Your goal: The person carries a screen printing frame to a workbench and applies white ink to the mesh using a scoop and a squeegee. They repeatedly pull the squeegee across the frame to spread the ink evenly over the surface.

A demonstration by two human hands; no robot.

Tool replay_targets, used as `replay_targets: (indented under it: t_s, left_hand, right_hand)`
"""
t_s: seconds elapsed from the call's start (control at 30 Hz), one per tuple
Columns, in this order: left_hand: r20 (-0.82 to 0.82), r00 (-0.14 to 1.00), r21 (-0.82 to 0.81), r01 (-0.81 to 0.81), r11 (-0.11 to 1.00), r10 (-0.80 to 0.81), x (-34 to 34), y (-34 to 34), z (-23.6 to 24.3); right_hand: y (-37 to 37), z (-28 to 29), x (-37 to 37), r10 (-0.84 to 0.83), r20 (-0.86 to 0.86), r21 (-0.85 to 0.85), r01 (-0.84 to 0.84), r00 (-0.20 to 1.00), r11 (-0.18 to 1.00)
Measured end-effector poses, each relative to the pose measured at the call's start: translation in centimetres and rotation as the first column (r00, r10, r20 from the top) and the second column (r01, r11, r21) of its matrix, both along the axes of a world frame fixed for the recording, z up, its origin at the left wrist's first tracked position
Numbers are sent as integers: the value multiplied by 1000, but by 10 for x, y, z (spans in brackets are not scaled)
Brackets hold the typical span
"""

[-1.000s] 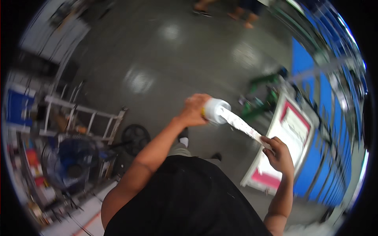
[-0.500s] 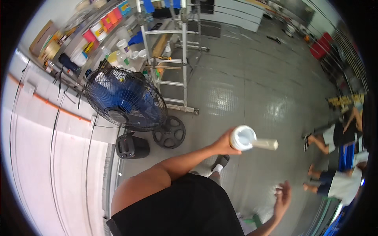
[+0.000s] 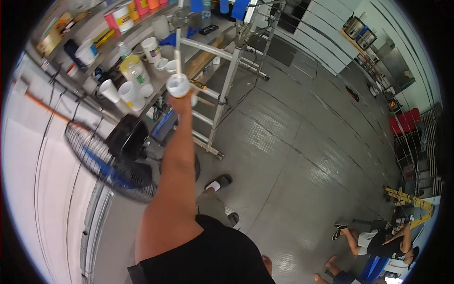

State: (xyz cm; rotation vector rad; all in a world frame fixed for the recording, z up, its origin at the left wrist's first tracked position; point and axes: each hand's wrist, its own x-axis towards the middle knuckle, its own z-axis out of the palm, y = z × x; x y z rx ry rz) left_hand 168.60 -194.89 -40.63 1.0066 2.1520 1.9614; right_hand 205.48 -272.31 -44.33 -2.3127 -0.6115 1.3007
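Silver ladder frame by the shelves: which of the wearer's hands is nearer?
Left. The left hand, holding a white tub, is outstretched beside the ladder frame; contact is unclear. The right hand is farther, low beside the black shirt and mostly hidden.

The left hand [image 3: 182, 103], wrapped around a white tub [image 3: 177, 90], has tight quarters from where I'm standing. To its right, a metal ladder [image 3: 228, 80] bars the way with rails and rungs, leaving only the gaps between them. To its left, white containers [image 3: 131, 96] crowd the shelf, so anything passing there must go above them. A stick [image 3: 178, 52] juts up from the tub and needs clearance too. The fan [image 3: 109, 161] blocks the forearm's left side. Beyond the ladder, open floor [image 3: 279, 128] offers plenty of room.
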Motion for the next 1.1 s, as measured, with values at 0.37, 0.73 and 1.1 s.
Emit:
replay_targets:
  t_s: [0.37,0.73,1.1]
  left_hand:
    - [-92,995,-109,26,994,-36,-139,192,-53]
    - [-559,-127,-730,-392,560,-819,-80,92,-171]
    - [573,-509,-654,188,-733,-642,202,-395,-135]
  right_hand:
    - [61,31,-13,243,-181,-144,-271,953,952]
    - [145,106,-50,-302,93,-169,314,949,934]
    - [-94,32,-268,-543,90,-84,549,835,831]
